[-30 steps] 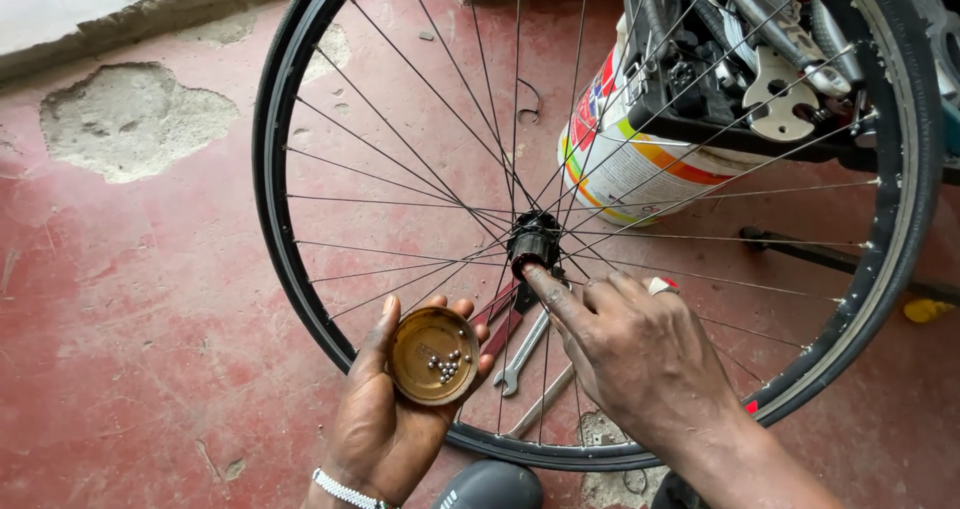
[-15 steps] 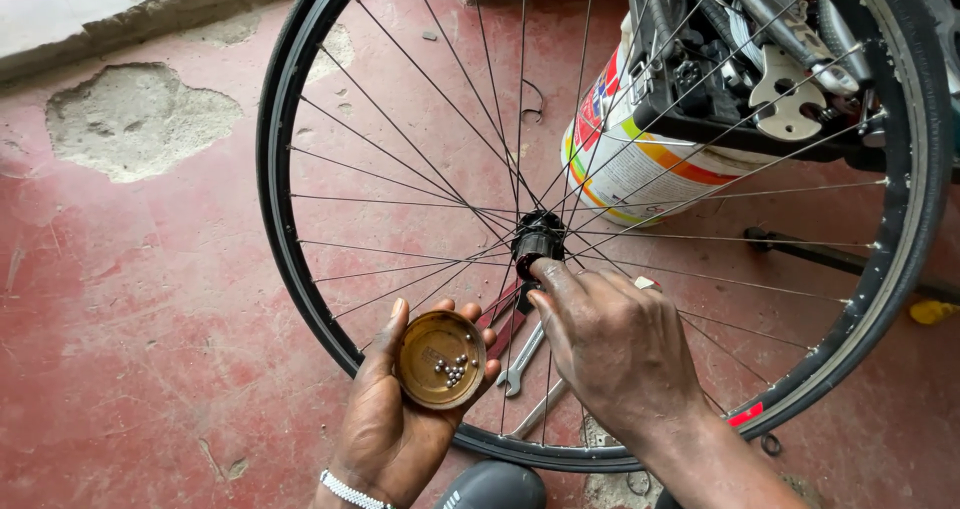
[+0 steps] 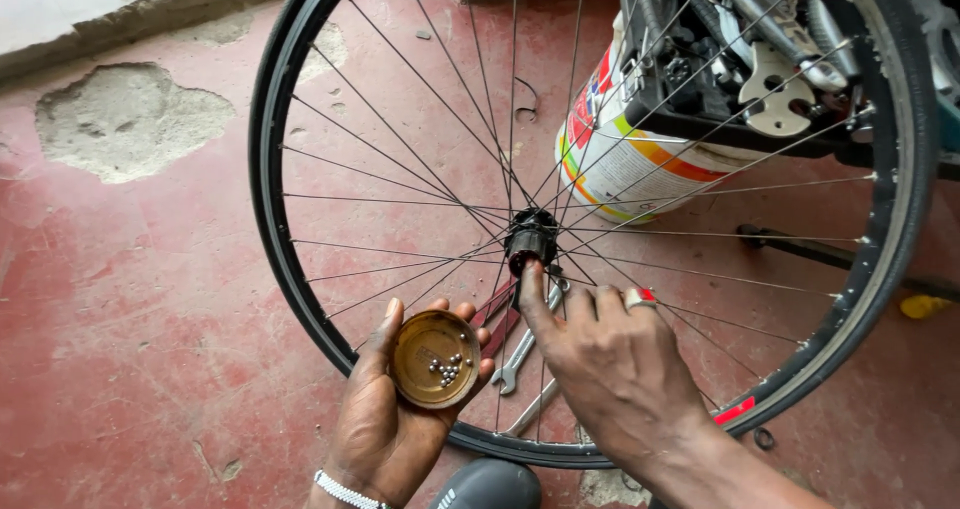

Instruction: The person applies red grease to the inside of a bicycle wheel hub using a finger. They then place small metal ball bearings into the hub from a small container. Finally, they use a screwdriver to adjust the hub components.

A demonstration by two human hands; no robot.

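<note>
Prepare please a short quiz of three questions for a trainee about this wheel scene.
1. True or false: the left hand holds a small round tin lid with steel bearing balls in it.
2. What does the right hand touch with its forefinger?
A. the tyre
B. the wheel hub
C. the paint bucket
3. What tools lie on the red floor behind the spokes?

Key: 1 true; 2 B; 3 spanners.

The left hand (image 3: pixel 385 424) lies palm up with its fingers cupped, a beaded band at the wrist. The right hand (image 3: pixel 610 364) reaches forward, back of the hand up, one fingertip stretched ahead, a ring on one finger.
</note>
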